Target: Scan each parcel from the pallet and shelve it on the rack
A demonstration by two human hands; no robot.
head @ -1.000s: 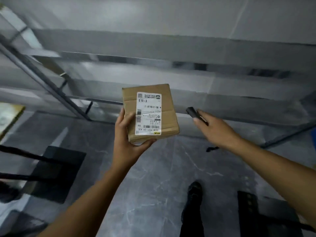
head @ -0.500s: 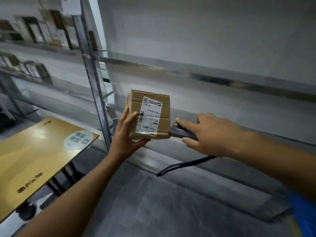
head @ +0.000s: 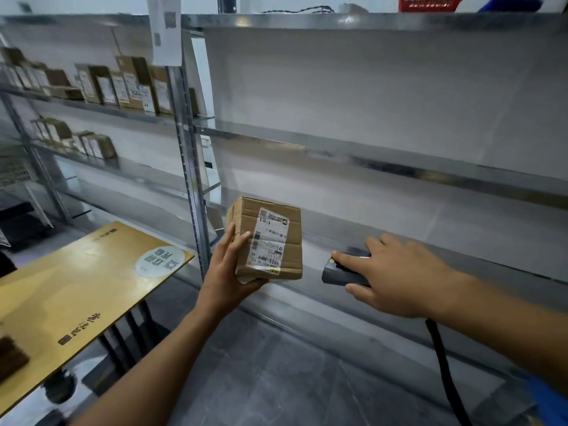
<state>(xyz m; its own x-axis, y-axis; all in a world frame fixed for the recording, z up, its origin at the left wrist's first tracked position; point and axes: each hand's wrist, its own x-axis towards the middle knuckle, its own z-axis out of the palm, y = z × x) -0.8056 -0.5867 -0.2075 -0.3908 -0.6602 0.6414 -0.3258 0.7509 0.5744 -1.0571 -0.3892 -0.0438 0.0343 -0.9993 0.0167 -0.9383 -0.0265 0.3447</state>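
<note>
My left hand (head: 226,272) grips a small brown cardboard parcel (head: 278,224) from below and the left side, holding it upright in front of the metal rack (head: 368,155). A white shipping label (head: 267,239) with a barcode faces me. To the right, my right hand (head: 396,276) holds a dark handheld scanner (head: 339,273), its front end turned toward the parcel a short gap away. A black strap (head: 445,373) hangs from the scanner under my wrist. The rack shelves behind the parcel are bare.
Several labelled cardboard parcels (head: 123,84) stand on the left rack bay's upper shelves. A yellow-brown table (head: 70,290) with a round sticker sits at the lower left, close to the rack upright (head: 190,167). A red basket (head: 430,2) rests on top. Grey floor lies below.
My view has lifted from the floor to the rack. Both hands moved toward the shelf, and the scanner came closer to the parcel, then drew slightly apart to the right.
</note>
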